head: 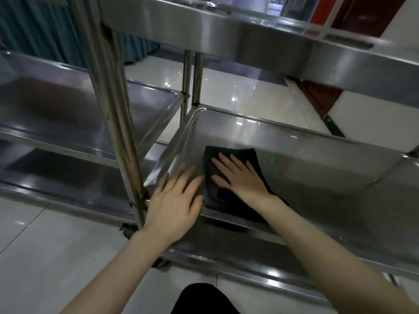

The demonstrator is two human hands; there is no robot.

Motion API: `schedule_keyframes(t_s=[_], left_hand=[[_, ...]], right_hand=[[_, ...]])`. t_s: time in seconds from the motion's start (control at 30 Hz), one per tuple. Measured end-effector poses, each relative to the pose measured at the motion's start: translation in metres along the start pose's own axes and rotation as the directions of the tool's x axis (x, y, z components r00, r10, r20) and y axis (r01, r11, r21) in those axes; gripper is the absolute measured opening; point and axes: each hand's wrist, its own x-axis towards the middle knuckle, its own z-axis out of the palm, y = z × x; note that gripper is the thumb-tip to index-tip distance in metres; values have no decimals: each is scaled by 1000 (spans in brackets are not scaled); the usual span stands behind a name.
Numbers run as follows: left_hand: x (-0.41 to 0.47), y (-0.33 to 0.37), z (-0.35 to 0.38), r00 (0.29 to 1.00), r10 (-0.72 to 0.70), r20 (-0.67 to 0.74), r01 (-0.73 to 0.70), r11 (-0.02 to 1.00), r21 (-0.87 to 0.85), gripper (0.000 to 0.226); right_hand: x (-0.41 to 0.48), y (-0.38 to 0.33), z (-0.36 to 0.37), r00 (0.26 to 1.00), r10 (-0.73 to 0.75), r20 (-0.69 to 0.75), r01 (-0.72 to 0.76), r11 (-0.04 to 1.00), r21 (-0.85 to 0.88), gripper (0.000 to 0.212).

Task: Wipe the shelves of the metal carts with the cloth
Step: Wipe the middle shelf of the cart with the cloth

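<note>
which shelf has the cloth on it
The middle shelf of the right-hand cart: the black cloth lies flat there under the right hand. No cloth shows on the other shelves.

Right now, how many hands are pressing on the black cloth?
1. The right hand lies flat on the black cloth on the cart's middle shelf; the left hand rests beside it on the shelf's near-left corner.

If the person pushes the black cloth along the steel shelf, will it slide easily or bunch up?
The black cloth looks soft and folded, so it is probably floppy. The right hand lies flat on it, which should limit bunching. The glossy steel shelf likely lets it slide easily.
</note>
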Motion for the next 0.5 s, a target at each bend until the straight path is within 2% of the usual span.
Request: schedule_keyframes(t_s=[0.1, 0.17, 0.27, 0.37, 0.43, 0.5], left_hand=[[0, -4, 5, 998, -35, 45, 34, 999, 38, 53], [1, -2, 6, 995, -83, 64, 82, 996, 19, 57], [13, 2, 5, 987, -132, 91, 133, 991, -14, 57], [38, 15, 5, 990, -26, 141, 36, 997, -63, 58], [51, 27, 6, 984, 47, 172, -25, 992, -125, 59], [55, 33, 11, 979, 101, 178, -83, 991, -108, 56]], right_hand=[[64, 0, -7, 983, 184, -24, -183, 983, 26, 59], [75, -6, -8, 977, 214, -22, -213, 976, 45, 59], [31, -5, -5, 999, 36, 17, -36, 999, 17, 60], [-60, 7, 5, 990, -137, -37, 138, 990, 27, 62], [-95, 20, 3, 991, -131, -36, 132, 990, 47, 63], [-87, 36, -1, 998, -55, -27, 56, 998, 30, 68]])
